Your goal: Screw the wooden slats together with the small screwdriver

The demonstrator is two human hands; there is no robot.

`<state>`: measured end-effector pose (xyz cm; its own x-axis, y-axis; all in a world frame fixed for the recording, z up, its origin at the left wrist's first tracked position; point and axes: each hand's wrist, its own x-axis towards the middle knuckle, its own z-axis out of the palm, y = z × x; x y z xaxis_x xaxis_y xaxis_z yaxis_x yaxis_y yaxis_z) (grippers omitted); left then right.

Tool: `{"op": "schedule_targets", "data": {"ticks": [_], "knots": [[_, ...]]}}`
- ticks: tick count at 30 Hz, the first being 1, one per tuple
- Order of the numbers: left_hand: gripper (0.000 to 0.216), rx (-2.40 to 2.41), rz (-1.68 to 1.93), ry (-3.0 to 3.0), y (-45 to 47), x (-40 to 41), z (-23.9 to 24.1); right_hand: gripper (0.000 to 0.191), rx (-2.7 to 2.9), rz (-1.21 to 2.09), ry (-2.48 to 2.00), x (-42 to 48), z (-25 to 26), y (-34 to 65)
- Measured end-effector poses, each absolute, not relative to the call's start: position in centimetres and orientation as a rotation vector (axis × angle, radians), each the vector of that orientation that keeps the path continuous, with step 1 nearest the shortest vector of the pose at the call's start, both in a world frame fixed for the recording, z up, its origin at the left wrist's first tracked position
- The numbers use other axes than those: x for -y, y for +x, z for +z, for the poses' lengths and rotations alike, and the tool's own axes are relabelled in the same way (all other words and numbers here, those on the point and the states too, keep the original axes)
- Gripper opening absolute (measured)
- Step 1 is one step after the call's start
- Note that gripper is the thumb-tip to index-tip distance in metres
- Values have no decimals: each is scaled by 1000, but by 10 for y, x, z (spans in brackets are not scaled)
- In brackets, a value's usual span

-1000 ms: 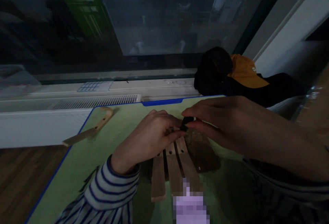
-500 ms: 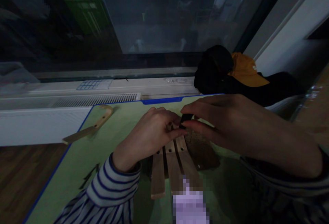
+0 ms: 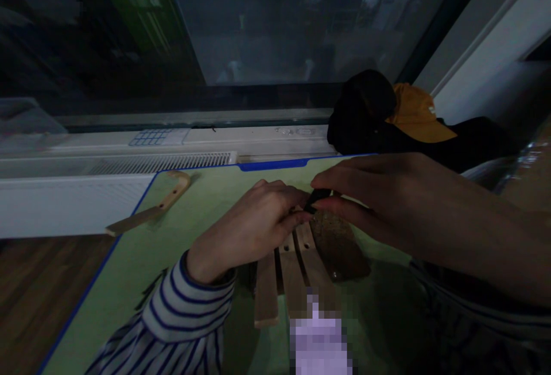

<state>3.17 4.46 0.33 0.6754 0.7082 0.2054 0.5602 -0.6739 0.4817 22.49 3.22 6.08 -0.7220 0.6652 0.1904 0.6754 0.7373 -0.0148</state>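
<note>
My right hand [image 3: 365, 197] pinches a small black piece [image 3: 317, 199] between thumb and fingertips. My left hand [image 3: 258, 228] is curled over the upper ends of several flat wooden slats [image 3: 297, 277] with small drilled holes. The left thumb and index fingertip close together right at the lower left end of the black piece; whether they grip it too is hard to see. Beneath the slats and to their right lies a brown, shiny board [image 3: 344, 246]. The slats' upper ends are hidden by my left hand.
Another wooden slat with a curved end [image 3: 161, 205] lies across the left edge of the green, blue-edged table [image 3: 206, 203]. Thin black strands [image 3: 150, 289] lie beside my left sleeve. Behind stand a white radiator [image 3: 77, 203], a window, a yellow cap [image 3: 419, 113] and dark clothing.
Both hands remain together at the slats' upper ends. The black piece in my right fingers has tilted slightly, and both hands appear a little further right. The whole view has shifted slightly.
</note>
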Motion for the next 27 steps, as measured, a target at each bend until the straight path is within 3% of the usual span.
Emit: {"op": "schedule_targets", "data": {"ticks": [10,27], "knots": [[7,-1044,672,2441,32,-46,-1,16,2752,-57,-1058,-31,61,225],[16,-963,535,2433,33,-44,2,12,2771,-43,-1081,-30,62,222]]}}
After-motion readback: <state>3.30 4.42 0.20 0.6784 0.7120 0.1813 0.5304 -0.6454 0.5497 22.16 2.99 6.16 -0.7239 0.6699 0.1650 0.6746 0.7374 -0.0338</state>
